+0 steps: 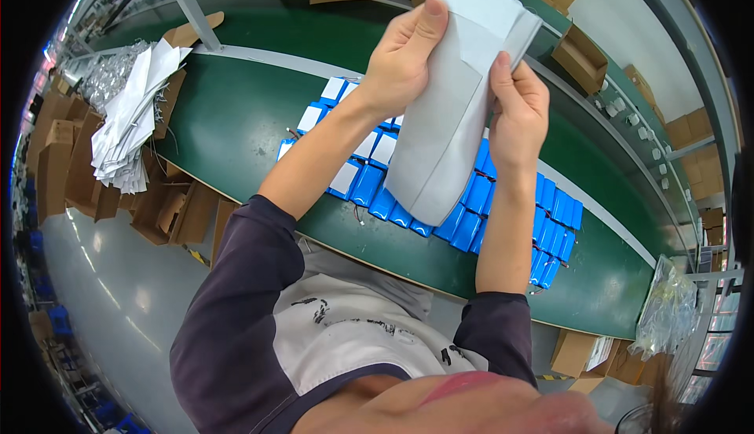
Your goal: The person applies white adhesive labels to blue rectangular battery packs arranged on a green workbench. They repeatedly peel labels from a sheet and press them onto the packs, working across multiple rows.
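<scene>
Both of my hands hold up a long white sheet bundle, which looks like paper or thin backing with a folded-over top end. My left hand grips its left edge, thumb on the near face. On the opposite edge, my right hand pinches the upper part between thumb and fingers. Below the bundle, rows of blue wrapped battery packs lie on the green table. Several packs on the left carry white rectangular pieces on top. The bundle hides the middle packs.
At the left end, loose white sheets and clear plastic bags lie heaped over cardboard boxes. Another clear plastic bag hangs at the right end. A metal post rises behind the table, and an open carton sits beyond.
</scene>
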The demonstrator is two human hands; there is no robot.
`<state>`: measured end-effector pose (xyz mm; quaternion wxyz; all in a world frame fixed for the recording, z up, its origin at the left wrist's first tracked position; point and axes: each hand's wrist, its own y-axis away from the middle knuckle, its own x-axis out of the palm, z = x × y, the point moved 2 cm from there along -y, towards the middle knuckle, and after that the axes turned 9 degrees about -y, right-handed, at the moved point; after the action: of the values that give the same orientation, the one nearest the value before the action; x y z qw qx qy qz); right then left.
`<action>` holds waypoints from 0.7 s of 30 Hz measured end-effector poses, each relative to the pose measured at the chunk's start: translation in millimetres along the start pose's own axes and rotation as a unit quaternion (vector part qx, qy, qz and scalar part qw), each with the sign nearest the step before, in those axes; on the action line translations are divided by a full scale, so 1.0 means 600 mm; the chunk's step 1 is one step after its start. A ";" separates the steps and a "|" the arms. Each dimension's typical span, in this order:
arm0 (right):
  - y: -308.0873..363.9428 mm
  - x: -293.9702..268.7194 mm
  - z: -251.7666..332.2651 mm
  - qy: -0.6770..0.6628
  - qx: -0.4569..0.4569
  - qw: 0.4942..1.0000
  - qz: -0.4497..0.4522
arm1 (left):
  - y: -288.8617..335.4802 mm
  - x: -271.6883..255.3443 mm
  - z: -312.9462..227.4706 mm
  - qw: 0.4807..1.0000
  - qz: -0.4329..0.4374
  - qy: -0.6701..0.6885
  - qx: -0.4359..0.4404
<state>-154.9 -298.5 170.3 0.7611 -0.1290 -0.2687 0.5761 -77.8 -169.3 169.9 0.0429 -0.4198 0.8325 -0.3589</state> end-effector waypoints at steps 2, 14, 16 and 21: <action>-0.008 -0.011 -0.023 0.040 0.004 0.999 -0.003 | 0.000 0.005 0.005 0.997 0.006 0.057 -0.044; -0.015 -0.002 -0.016 0.091 -0.008 0.996 -0.007 | -0.015 -0.009 0.015 0.976 0.051 0.199 -0.074; -0.021 -0.016 -0.025 0.095 -0.008 0.995 -0.024 | -0.021 -0.016 0.014 0.994 0.021 0.091 -0.050; -0.011 -0.020 0.022 0.237 -0.225 0.942 -0.074 | -0.035 -0.052 0.031 0.978 -0.029 -0.203 0.028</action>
<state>-159.3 -313.3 181.4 0.7944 -0.4089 -0.2121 0.3959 -36.9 -165.3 162.2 0.2122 -0.5064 0.7836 -0.2909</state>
